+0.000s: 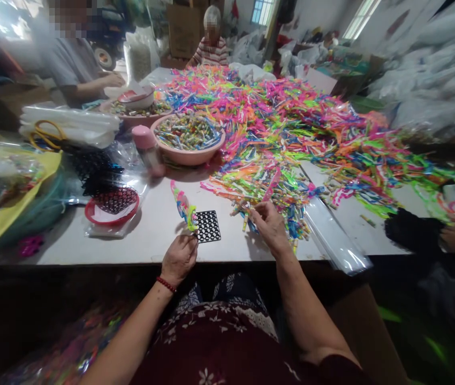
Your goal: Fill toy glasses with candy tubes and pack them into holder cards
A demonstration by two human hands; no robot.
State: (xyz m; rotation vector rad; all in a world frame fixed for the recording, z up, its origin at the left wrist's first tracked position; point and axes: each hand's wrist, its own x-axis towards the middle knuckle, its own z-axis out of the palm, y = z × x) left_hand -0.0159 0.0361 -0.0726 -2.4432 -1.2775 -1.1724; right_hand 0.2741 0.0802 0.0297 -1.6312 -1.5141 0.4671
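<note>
My left hand point(180, 258), with a red bead bracelet at the wrist, is closed at the table's front edge. From its fingers rises a small bunch of pink, blue and yellow-green plastic strips point(185, 206). Right beside those fingers is a square black plastic grid point(209, 226); I cannot tell if they grip its edge too. My right hand point(270, 227) has thumb and fingers pinched together at the near side of a heap of strips with short patterned sticks point(279, 187). One such stick point(245, 222) shows by its fingertips; a pink strip stands up behind them.
A large mound of bright strips point(267, 115) covers the table's back. On the left are a pink basin of small wrapped pieces point(189, 152), a pink-capped bottle point(147, 149) and a red basket point(112, 209). Clear plastic bags point(335, 235) overhang the front edge. Other people sit around.
</note>
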